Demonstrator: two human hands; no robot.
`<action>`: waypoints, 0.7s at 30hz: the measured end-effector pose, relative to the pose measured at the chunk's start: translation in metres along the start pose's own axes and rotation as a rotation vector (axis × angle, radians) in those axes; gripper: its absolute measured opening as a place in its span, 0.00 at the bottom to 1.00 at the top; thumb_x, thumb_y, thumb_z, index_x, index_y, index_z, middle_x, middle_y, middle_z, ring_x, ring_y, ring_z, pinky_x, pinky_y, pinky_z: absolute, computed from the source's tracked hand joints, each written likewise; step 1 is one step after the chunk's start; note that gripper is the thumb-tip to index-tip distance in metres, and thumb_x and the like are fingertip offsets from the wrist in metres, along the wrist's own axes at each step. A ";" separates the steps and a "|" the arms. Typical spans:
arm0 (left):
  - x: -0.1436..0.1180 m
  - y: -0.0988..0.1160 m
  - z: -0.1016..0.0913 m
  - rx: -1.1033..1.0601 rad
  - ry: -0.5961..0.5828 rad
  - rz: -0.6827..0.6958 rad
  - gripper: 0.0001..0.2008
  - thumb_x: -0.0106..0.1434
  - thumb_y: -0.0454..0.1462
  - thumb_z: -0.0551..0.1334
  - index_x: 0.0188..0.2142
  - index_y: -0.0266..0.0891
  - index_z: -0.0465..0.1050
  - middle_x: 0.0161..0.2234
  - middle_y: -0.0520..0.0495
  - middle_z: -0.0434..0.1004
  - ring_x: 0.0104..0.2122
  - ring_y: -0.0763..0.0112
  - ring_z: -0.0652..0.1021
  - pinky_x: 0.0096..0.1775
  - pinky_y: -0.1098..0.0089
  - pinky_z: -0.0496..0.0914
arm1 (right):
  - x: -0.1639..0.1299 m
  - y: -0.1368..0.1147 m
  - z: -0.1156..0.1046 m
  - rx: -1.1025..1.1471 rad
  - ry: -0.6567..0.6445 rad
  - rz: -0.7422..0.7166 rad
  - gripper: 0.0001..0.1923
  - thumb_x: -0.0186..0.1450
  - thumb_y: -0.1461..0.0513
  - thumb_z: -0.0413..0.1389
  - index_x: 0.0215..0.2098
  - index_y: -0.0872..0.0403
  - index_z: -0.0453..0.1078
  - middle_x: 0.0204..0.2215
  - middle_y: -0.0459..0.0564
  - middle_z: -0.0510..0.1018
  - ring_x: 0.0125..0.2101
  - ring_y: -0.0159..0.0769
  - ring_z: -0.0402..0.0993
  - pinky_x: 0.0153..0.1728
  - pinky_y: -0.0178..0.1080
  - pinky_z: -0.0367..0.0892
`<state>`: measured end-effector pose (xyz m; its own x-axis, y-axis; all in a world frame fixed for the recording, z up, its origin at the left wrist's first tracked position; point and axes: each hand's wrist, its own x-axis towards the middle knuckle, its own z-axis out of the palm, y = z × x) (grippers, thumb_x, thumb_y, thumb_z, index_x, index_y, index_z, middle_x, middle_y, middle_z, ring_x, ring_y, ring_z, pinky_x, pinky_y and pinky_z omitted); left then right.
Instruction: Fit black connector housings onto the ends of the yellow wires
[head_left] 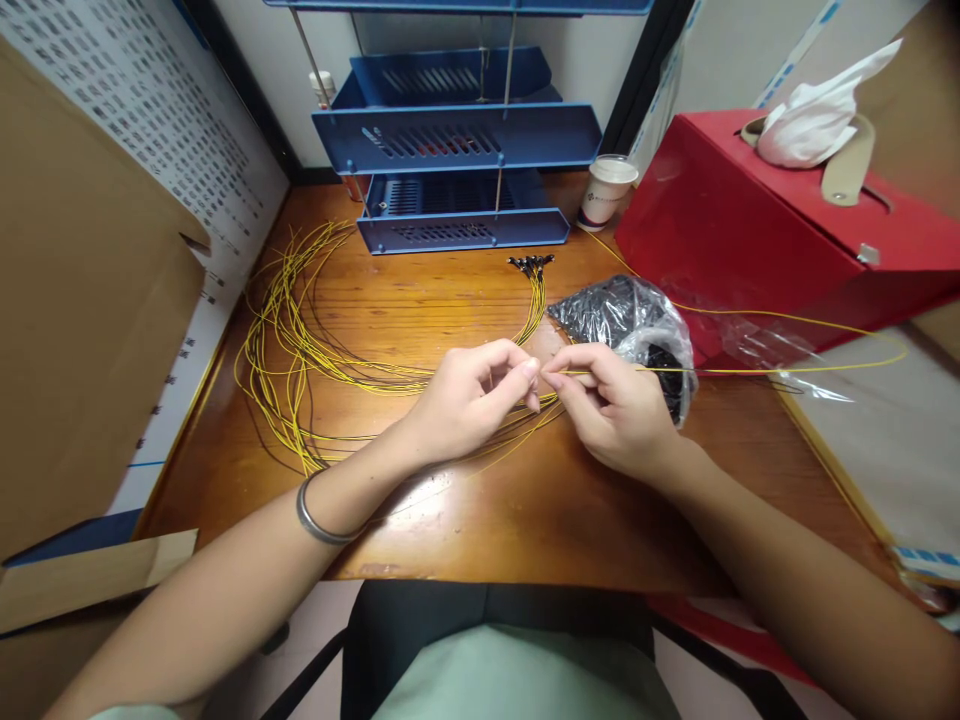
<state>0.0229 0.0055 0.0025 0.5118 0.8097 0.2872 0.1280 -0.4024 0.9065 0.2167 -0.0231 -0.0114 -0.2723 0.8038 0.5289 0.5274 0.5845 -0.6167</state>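
Observation:
My right hand [622, 415] pinches a thin yellow wire [787, 371] between thumb and index finger. From there the wire runs far right and loops back behind the plastic bag. Fingertip to fingertip with it, my left hand [476, 400] is closed in a pinch; what it holds is too small to make out. Beneath and behind both hands lies a loose coil of yellow and black wires [289, 345]. Several of their ends carry small black tips [531, 265], gathered in a bunch. A clear bag of black pieces [611, 305] rests just behind my right hand.
Blue stacked trays [457, 135] stand at the back of the wooden table [450, 520]. A paper cup [606, 190] sits beside them, left of a red box [750, 200] with tissue on top. Cardboard [82, 270] borders the left side.

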 end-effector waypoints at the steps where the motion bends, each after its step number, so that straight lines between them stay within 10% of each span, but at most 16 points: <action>1: 0.000 0.000 0.001 -0.037 -0.010 -0.027 0.16 0.72 0.41 0.58 0.30 0.35 0.73 0.27 0.47 0.80 0.27 0.74 0.76 0.29 0.74 0.68 | 0.000 0.000 0.000 -0.019 0.006 -0.002 0.03 0.70 0.63 0.55 0.43 0.52 0.70 0.18 0.39 0.71 0.12 0.23 0.59 0.15 0.31 0.53; 11: 0.004 -0.002 0.002 -0.305 -0.094 -0.211 0.17 0.72 0.42 0.57 0.28 0.36 0.71 0.22 0.51 0.79 0.18 0.79 0.65 0.23 0.75 0.62 | 0.000 0.001 -0.001 -0.081 0.033 -0.039 0.04 0.70 0.64 0.55 0.43 0.52 0.70 0.15 0.37 0.67 0.11 0.24 0.52 0.16 0.33 0.51; 21: 0.004 -0.009 -0.010 0.291 0.130 0.111 0.14 0.72 0.39 0.56 0.34 0.36 0.77 0.31 0.48 0.82 0.27 0.75 0.77 0.32 0.73 0.69 | 0.001 -0.001 -0.001 -0.013 0.045 0.075 0.03 0.69 0.63 0.56 0.41 0.52 0.72 0.17 0.38 0.65 0.14 0.25 0.54 0.16 0.33 0.51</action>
<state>0.0152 0.0165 -0.0010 0.4262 0.7941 0.4334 0.3243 -0.5813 0.7462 0.2161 -0.0229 -0.0093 -0.1954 0.8392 0.5075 0.5557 0.5212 -0.6478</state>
